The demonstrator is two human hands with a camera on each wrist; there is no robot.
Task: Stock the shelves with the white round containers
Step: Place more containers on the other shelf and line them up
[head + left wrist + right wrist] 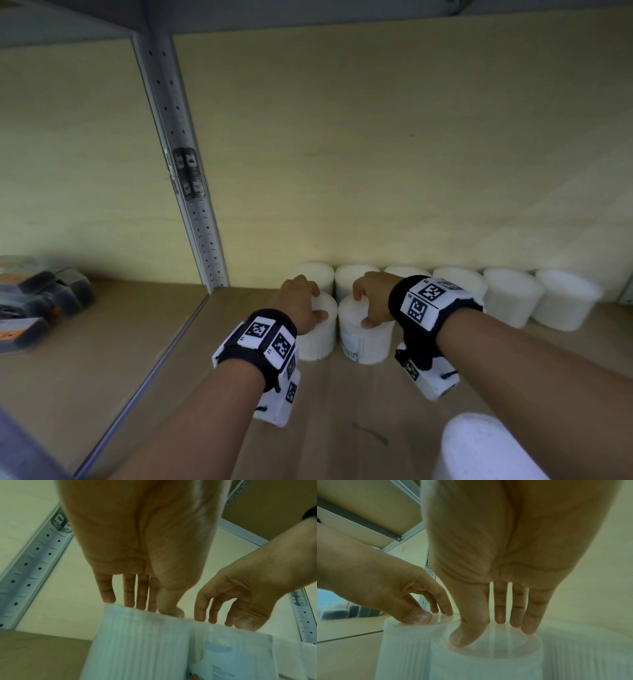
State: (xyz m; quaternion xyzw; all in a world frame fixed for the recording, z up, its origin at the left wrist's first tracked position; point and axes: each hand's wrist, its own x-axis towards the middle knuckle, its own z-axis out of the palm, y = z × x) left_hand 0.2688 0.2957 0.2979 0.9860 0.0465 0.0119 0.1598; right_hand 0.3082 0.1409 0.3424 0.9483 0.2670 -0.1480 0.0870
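Note:
Two white round containers stand side by side on the wooden shelf [329, 404], in front of a back row of several like them [510, 298]. My left hand [317, 305] grips the top of the left container [318, 339] from above, thumb on the near rim and fingers on the far rim. My right hand [363, 308] holds the right container [366, 346] the same way; it carries a blue label [231, 655]. In the right wrist view the right fingertips [527, 628] press on the lid [488, 649]. The left hand [436, 615] sits on the neighbouring lid [402, 626].
One more white container [479, 448] stands at the front right by my right forearm. A perforated metal upright [191, 192] divides the bays. Dark boxes with orange labels [37, 298] lie in the left bay. The pale back panel [411, 154] stands just behind the back row.

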